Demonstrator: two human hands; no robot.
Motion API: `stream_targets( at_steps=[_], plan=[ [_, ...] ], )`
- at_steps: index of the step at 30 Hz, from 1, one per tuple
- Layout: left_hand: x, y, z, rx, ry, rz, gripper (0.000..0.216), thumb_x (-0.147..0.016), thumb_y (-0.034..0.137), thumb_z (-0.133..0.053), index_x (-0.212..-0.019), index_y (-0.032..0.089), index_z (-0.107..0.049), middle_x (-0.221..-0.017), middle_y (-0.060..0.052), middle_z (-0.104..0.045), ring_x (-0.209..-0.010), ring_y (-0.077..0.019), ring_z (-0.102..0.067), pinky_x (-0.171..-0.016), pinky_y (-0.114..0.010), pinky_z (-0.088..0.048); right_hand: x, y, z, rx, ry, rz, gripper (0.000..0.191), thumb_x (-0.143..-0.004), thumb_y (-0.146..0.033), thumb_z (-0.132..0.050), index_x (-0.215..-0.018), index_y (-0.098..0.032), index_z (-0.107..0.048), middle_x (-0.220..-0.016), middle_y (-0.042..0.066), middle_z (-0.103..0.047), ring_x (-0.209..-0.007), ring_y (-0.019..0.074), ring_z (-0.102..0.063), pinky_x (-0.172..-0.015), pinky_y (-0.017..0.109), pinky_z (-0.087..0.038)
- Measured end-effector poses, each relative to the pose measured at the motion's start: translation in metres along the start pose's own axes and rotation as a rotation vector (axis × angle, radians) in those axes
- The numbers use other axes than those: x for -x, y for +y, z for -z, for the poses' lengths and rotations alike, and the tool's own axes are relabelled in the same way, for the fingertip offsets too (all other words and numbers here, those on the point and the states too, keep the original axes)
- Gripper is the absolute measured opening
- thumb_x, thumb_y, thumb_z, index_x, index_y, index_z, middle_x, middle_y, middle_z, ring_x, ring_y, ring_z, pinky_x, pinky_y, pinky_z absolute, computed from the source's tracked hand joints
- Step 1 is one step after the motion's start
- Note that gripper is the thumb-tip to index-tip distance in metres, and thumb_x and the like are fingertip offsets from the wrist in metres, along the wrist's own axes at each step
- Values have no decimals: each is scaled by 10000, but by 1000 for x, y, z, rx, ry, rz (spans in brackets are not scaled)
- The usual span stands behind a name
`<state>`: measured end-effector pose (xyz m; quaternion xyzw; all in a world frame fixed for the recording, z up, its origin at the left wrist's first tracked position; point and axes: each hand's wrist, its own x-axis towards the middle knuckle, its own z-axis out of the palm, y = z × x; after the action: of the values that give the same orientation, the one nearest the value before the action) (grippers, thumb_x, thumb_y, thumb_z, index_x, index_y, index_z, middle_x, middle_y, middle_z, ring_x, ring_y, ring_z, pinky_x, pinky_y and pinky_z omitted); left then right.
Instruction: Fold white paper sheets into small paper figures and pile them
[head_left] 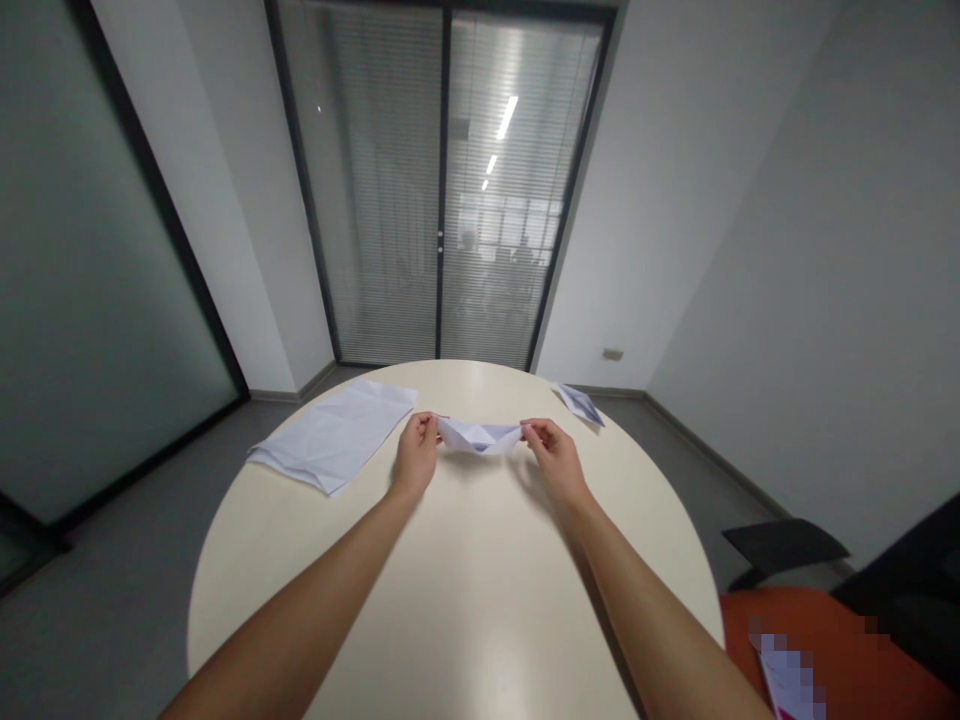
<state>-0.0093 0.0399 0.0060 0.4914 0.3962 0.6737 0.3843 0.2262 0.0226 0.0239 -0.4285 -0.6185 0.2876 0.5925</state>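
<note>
- The left hand (415, 455) held the left end of a folded white paper piece (480, 435), its grip closed on that end with fingertips pinched over the edge.
- The right hand (553, 455) held the right end of the same piece, its grip likewise closed, thumb and fingers pinched on the paper.
- The folded paper piece was stretched between the two hands, long and narrow, with its underside dipping to a shallow point near the middle. It sat just above or on the tabletop (465, 600); contact could not be determined.
- The piece lay toward the far half of the round, cream-coloured tabletop, roughly on its centre line.
- Both forearms reached forward over the tabletop from the near edge, bare, converging on the paper.
- A stack of white sheets (337, 435), creased and slightly fanned, lay flat on the tabletop to the left of the left hand, near it but apart, with one corner overhanging the left rim.
- A small folded paper item (579, 403) rested at the far right rim of the tabletop, well apart from the right hand.
- Beyond the tabletop stood a glass door with blinds (442, 200), set between white walls.
- At the lower right, an orange seat (825, 640) and a dark chair part (784, 545) were visible beside the tabletop.
</note>
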Motion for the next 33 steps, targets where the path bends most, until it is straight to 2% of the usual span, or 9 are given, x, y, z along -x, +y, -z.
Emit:
stream_targets(
  at_steps=[5,9,12,15,17,20,23,28,33],
  plan=[
    [-3,-3,3,58,54,70,371,-866,548,-610,-937,192,-537,-1045,-129,-731,-882,-199,-707,-789,-352,-579,-2,6,2,49,24,3,375,-852,-523,-634,-1001,-179,-641,-900,88,-712,-842,222,-663,-783,361,-521],
    [-4,-6,3,47,61,69,340,-891,530,-587,-960,206,-510,-1039,-138,-750,-848,-202,-720,-745,-337,-574,0,14,3,209,-11,-28,336,-874,-453,-549,-1044,-179,-646,-944,93,-705,-821,214,-651,-734,355,-525],
    [-2,-5,2,-11,52,29,313,-911,518,-573,-960,218,-498,-1031,-135,-760,-824,-202,-721,-721,-326,-567,4,13,4,390,-95,30,371,-860,-376,-540,-1158,-184,-651,-1084,108,-699,-970,244,-653,-877,420,-520],
    [3,1,1,-73,19,-49,263,-939,479,-551,-947,219,-507,-1058,-129,-758,-867,-201,-718,-773,-331,-561,8,0,4,570,-175,192,515,-847,-384,-605,-1326,-195,-585,-1311,134,-630,-1234,297,-552,-1073,501,-409],
    [8,8,-1,-115,-22,-108,231,-956,446,-541,-945,215,-525,-1094,-129,-750,-915,-205,-713,-817,-342,-554,10,-11,2,672,-220,294,710,-787,-455,-714,-1418,-200,-514,-1426,146,-553,-1334,338,-463,-1134,544,-330],
    [17,17,-4,-185,-89,-175,206,-973,411,-534,-970,210,-579,-1130,-116,-739,-988,-208,-701,-875,-352,-539,13,-22,-3,740,-306,349,965,-712,-541,-798,-1517,-201,-389,-1516,158,-461,-1396,364,-387,-1158,565,-286],
    [23,23,-8,-213,-184,-241,206,-969,385,-548,-1006,208,-647,-1133,-92,-732,-1051,-207,-686,-941,-357,-523,16,-23,-7,731,-400,339,1073,-667,-521,-844,-1552,-207,-325,-1530,168,-441,-1392,359,-400,-1146,544,-313],
    [27,24,-12,-211,-242,-248,232,-965,390,-548,-1017,200,-673,-1111,-86,-720,-1041,-209,-675,-885,-337,-547,19,-23,-8,636,-467,252,1025,-707,-373,-821,-1570,-239,-283,-1448,144,-532,-1277,310,-530,-1069,465,-415],
    [26,21,-12,-221,-199,-213,228,-986,394,-507,-1026,203,-624,-1084,-82,-712,-1007,-197,-665,-874,-321,-526,18,-24,-5,574,-435,202,844,-766,-288,-747,-1524,-267,-376,-1377,102,-585,-1215,263,-579,-1026,405,-451]
  ],
)
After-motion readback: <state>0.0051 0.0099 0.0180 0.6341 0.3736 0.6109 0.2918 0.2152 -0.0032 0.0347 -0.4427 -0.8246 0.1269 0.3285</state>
